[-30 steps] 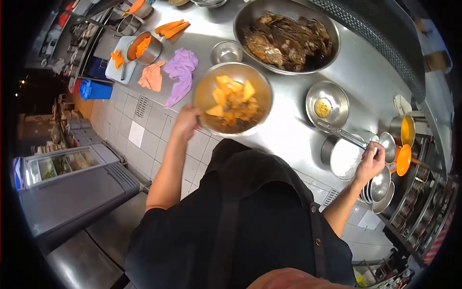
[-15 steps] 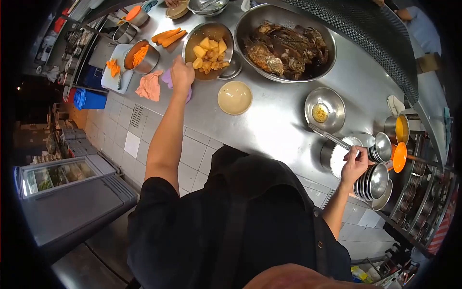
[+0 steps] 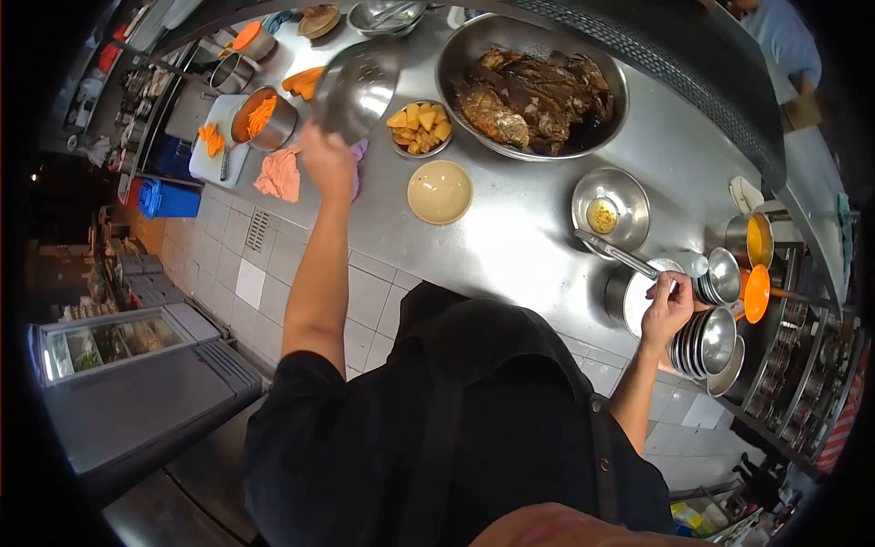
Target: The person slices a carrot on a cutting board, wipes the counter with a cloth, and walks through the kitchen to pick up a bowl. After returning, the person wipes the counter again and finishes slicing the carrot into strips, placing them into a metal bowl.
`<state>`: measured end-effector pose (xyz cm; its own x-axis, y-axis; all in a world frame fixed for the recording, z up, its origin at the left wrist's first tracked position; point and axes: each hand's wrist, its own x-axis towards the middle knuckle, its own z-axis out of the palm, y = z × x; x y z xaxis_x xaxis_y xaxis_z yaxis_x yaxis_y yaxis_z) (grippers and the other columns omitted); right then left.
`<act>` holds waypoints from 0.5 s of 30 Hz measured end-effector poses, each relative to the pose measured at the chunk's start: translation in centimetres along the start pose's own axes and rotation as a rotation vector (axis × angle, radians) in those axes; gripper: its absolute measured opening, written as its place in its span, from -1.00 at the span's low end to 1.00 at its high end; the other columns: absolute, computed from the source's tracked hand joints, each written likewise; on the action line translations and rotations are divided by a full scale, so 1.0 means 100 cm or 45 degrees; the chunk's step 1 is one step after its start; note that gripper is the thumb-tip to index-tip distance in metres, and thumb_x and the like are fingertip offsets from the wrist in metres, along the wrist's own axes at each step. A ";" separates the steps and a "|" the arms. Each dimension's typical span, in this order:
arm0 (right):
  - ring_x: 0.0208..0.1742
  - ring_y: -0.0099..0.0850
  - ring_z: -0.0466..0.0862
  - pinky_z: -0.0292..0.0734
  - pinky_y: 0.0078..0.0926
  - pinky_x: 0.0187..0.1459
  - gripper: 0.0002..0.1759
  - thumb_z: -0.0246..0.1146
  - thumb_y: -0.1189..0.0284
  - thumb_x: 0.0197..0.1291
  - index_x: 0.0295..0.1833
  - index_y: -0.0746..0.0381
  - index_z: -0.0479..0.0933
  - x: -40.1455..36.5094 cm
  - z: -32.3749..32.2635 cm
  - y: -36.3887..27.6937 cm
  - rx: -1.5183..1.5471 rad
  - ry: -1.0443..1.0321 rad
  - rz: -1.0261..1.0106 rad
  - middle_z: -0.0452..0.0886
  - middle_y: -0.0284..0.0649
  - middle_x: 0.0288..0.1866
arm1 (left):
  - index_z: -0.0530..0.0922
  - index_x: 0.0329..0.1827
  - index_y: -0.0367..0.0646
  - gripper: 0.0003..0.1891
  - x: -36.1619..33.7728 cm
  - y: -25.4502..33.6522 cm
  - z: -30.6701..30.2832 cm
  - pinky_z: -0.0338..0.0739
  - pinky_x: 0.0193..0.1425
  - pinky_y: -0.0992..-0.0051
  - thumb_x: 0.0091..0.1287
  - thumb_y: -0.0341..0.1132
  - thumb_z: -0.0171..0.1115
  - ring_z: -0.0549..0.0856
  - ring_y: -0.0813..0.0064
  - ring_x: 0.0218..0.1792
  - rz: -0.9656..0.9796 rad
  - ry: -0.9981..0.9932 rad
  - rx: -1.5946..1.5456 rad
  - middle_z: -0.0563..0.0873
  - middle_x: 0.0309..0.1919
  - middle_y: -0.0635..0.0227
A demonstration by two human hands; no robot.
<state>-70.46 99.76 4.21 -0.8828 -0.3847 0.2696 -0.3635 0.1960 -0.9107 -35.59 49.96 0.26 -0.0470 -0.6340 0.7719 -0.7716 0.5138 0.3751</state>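
My left hand (image 3: 326, 164) is closed on the near rim of a metal bowl (image 3: 360, 89), which is tilted, blurred by motion and bare inside. Just right of it, a smaller metal dish (image 3: 430, 153) holds yellow-brown food chunks (image 3: 419, 128). A beige bowl (image 3: 439, 192) sits in front of that dish. At the right, my right hand (image 3: 668, 305) grips metal tongs (image 3: 624, 257), their tips close to the rim of a steel bowl (image 3: 629, 196) with a little yellowish food in it.
A large steel basin (image 3: 622, 109) of dark cooked fish stands at the back. To the left are a pot (image 3: 283, 123) of orange strips, a cutting board (image 3: 232, 118) with a knife and a pink cloth (image 3: 279, 173). Stacked bowls (image 3: 718, 337) stand at the right edge. Another person (image 3: 784, 41) is at top right.
The yellow-brown chunks have passed from the metal bowl into the smaller dish. My left hand has moved the bowl left and tipped it. My right hand still grips the tongs.
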 end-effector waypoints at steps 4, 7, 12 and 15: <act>-0.43 -0.64 0.55 0.46 -0.67 -0.39 -0.92 0.29 0.57 0.53 -0.13 0.33 0.59 -0.008 -0.021 0.002 -0.065 0.082 0.022 0.58 -0.36 -0.40 | 0.60 -0.10 -0.41 -0.83 -0.042 0.032 -0.075 0.43 -0.46 0.24 0.40 -0.44 0.26 0.60 0.36 -0.47 -1.107 -0.145 -0.551 0.69 -0.33 0.24; -0.39 -0.62 0.58 0.49 -0.65 -0.38 -0.93 0.28 0.58 0.52 -0.13 0.33 0.59 -0.018 -0.033 -0.001 0.031 0.166 0.006 0.59 -0.32 -0.34 | 0.57 -0.21 -0.22 -0.92 -0.120 -0.003 -0.106 0.32 -0.59 0.47 0.36 -0.41 0.26 0.49 0.58 -0.63 -1.484 -0.379 -0.844 0.60 -0.49 0.38; -0.37 -0.56 0.59 0.55 -0.58 -0.36 -0.91 0.26 0.57 0.53 -0.12 0.36 0.58 -0.023 -0.042 -0.017 0.216 0.411 -0.061 0.61 -0.24 -0.21 | 0.58 -0.03 -0.28 -0.79 -0.174 0.077 -0.122 0.49 -0.58 0.44 0.29 -0.49 0.16 0.65 0.43 -0.52 -1.545 -1.099 -0.916 0.70 -0.35 0.25; -0.39 -0.54 0.59 0.56 -0.58 -0.33 -0.92 0.24 0.57 0.54 -0.09 0.37 0.58 -0.014 -0.039 -0.021 0.253 0.507 -0.082 0.62 -0.22 -0.20 | 0.56 0.09 -0.27 -0.73 -0.175 0.163 -0.096 0.61 -0.50 0.41 0.33 -0.48 0.19 0.70 0.38 -0.38 -1.530 -1.309 -1.138 0.70 -0.22 0.24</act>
<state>-69.64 103.41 6.99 -0.9201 -0.0054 0.3915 -0.3915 -0.0090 -0.9201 -41.21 74.96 -2.17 -0.3797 -0.7397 -0.5556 -0.1585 -0.5396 0.8268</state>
